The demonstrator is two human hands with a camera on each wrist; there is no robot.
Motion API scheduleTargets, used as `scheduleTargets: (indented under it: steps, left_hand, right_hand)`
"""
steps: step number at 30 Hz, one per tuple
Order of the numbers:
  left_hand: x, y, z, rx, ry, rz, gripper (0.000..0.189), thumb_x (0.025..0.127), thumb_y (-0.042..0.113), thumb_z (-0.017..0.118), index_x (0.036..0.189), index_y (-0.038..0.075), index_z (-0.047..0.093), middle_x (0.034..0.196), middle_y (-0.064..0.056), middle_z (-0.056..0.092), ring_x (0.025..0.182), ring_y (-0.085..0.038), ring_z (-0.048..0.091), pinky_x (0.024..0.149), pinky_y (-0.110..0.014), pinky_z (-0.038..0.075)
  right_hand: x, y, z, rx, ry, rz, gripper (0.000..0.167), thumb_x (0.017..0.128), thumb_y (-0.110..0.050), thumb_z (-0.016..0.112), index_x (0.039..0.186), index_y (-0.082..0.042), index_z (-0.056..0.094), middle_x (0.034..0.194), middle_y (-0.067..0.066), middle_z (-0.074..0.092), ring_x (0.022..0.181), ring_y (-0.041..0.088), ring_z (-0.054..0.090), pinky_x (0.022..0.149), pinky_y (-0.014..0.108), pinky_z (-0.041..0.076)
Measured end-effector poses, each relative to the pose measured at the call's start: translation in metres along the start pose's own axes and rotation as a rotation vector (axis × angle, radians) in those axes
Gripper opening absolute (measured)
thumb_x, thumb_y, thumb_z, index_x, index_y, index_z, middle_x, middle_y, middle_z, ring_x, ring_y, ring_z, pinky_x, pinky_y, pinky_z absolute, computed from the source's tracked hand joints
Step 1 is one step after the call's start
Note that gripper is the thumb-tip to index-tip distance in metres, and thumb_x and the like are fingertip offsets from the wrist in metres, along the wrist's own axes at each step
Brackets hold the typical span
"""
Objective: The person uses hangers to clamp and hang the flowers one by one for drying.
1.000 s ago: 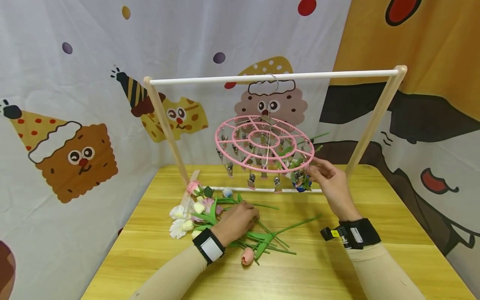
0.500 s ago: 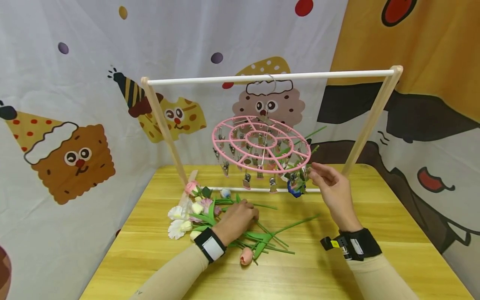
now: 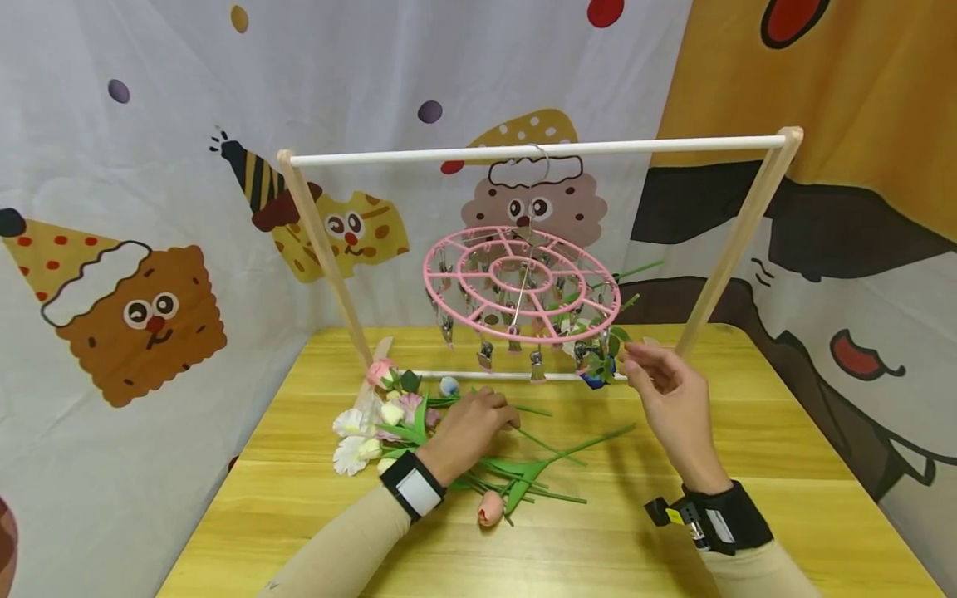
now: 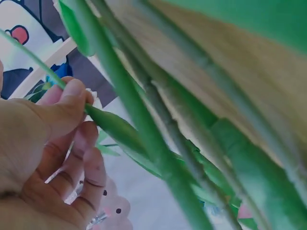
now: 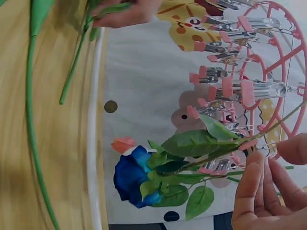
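My left hand (image 3: 467,436) is low over a pile of artificial flowers on the table; in the left wrist view its thumb and index finger pinch a green flower stem (image 4: 36,60). My right hand (image 3: 676,407) is beside the right edge of a round pink clip hanger (image 3: 523,338). In the right wrist view its fingertips are right by a pink-tipped clip (image 5: 248,145), thumb and fingers apart with nothing held between them. A blue rose (image 5: 132,177) with green leaves hangs head down there, its stem running up to the clips. Silver clips dangle all around the hanger.
A white rod (image 3: 419,156) on wooden posts carries the hanger by its hook. Pink rose (image 3: 380,373), white flowers (image 3: 349,455) and a peach tulip (image 3: 490,508) lie on the wooden table (image 3: 785,448). A cartoon-printed cloth (image 3: 374,66) stands behind.
My right hand has drawn slightly away from the hanger's edge, its fingers loosening. The hanger and blue rose have swayed a little. The left hand has shifted slightly upward over the pile.
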State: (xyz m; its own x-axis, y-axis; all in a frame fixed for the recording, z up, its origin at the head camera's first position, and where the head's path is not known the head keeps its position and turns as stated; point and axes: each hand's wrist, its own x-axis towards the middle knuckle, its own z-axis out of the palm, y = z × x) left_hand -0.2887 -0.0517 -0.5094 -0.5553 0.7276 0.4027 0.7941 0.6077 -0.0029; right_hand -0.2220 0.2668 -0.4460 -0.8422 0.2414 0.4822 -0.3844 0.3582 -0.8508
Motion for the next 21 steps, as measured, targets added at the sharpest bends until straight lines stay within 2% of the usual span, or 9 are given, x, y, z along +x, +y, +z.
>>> scheduleTargets:
  steps: [4,8,10,12,16,18,21]
  left_hand:
    - [0.0,0.0,-0.005,-0.026,0.064,0.033,0.012,0.108,0.016,0.082,0.115,0.024,0.089,0.112,0.006,0.086,0.104,-0.014,0.076,0.095,-0.028,0.067]
    - [0.0,0.001,-0.01,-0.054,0.175,0.078,0.012,0.108,0.013,0.084,0.114,0.022,0.088,0.111,0.005,0.086,0.104,-0.015,0.078,0.096,-0.03,0.068]
    - [-0.001,0.002,-0.012,-0.065,0.234,0.094,0.012,0.107,0.012,0.085,0.114,0.021,0.088,0.11,0.004,0.086,0.103,-0.014,0.078,0.095,-0.029,0.069]
    - [-0.001,0.004,-0.014,-0.078,0.287,0.103,0.011,0.107,0.011,0.085,0.113,0.02,0.087,0.109,0.004,0.086,0.103,-0.014,0.078,0.094,-0.027,0.068]
    - [-0.001,0.009,-0.02,-0.121,0.371,0.104,0.011,0.105,0.01,0.088,0.112,0.019,0.086,0.108,0.003,0.085,0.102,-0.013,0.077,0.092,-0.023,0.067]
    - [0.0,0.012,-0.023,-0.153,0.397,0.097,0.012,0.104,0.01,0.089,0.112,0.018,0.085,0.108,0.003,0.085,0.102,-0.014,0.077,0.092,-0.023,0.067]
    - [0.002,0.018,-0.028,-0.204,0.413,0.072,0.012,0.104,0.011,0.089,0.113,0.018,0.085,0.109,0.002,0.086,0.105,-0.015,0.079,0.094,-0.025,0.068]
  right_hand:
    - [-0.007,0.006,-0.002,-0.041,-0.033,-0.037,0.024,0.116,-0.01,0.074,0.138,-0.003,0.082,0.117,-0.013,0.086,0.096,0.0,0.078,0.084,0.012,0.062]
    - [-0.014,0.013,-0.002,-0.068,-0.093,-0.093,0.018,0.114,-0.004,0.074,0.129,-0.002,0.085,0.11,-0.019,0.084,0.094,-0.002,0.078,0.084,0.013,0.063]
    - [-0.017,0.017,-0.001,-0.077,-0.137,-0.134,0.018,0.112,0.001,0.075,0.127,-0.003,0.085,0.109,-0.017,0.084,0.094,0.0,0.079,0.085,0.012,0.064]
    - [-0.021,0.021,0.001,-0.085,-0.187,-0.183,0.023,0.109,0.006,0.078,0.127,-0.005,0.085,0.111,-0.011,0.085,0.095,0.002,0.081,0.087,0.013,0.064]
    - [-0.028,0.022,0.01,-0.052,-0.302,-0.301,0.044,0.099,0.016,0.083,0.133,-0.011,0.083,0.117,0.002,0.085,0.099,0.008,0.082,0.089,0.017,0.067]
    - [-0.031,0.019,0.017,-0.02,-0.36,-0.368,0.051,0.095,0.018,0.086,0.137,-0.011,0.081,0.122,0.005,0.085,0.103,0.011,0.082,0.091,0.02,0.069]
    - [-0.033,0.012,0.029,0.069,-0.422,-0.439,0.053,0.093,0.019,0.087,0.138,-0.007,0.08,0.127,0.012,0.083,0.109,0.014,0.083,0.094,0.024,0.07]
